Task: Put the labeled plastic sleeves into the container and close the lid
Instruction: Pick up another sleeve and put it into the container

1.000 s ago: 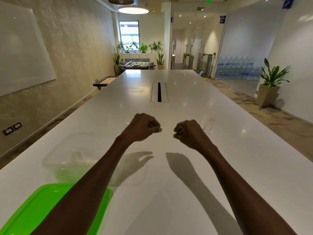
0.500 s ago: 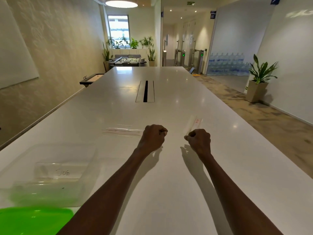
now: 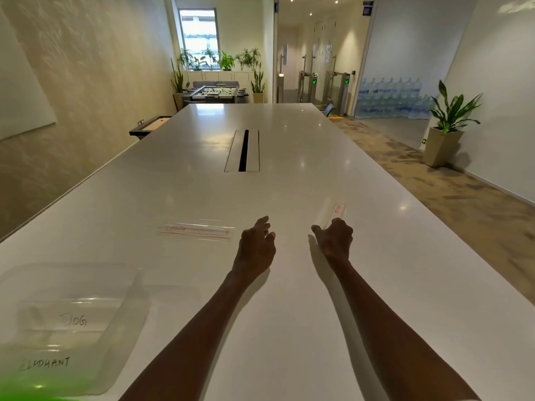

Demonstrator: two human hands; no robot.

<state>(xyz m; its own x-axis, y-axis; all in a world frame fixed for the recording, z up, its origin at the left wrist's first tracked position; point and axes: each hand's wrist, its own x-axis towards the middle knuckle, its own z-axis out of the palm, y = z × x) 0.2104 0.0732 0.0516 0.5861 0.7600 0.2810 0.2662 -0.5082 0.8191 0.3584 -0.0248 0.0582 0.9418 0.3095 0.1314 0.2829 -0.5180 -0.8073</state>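
Observation:
A clear plastic container (image 3: pixel 127 302) stands open at the near left of the white table (image 3: pixel 289 314). Inside it lie sleeves marked "DOG" (image 3: pixel 72 319) and "ELEPHANT" (image 3: pixel 43 364). A blurred corner of its green lid (image 3: pixel 17 395) shows at the bottom left. One flat clear sleeve with a red label (image 3: pixel 197 230) rests just left of my left hand (image 3: pixel 256 246), which hovers with fingers spread and empty. A second sleeve with a red label (image 3: pixel 333 211) lies beyond my right hand (image 3: pixel 333 238), whose loosely curled fingers reach its near end; the sleeve lies flat.
A cable slot (image 3: pixel 243 151) is set into the table's middle, farther away. The table's right edge (image 3: pixel 434 241) drops to carpeted floor with a potted plant (image 3: pixel 443 134). The left edge runs along a wall.
Both fists have moved forward and down toward the table and loosened; the left hand's fingers are now spread. The view has tilted down, bringing both loose sleeves and the container's contents into sight.

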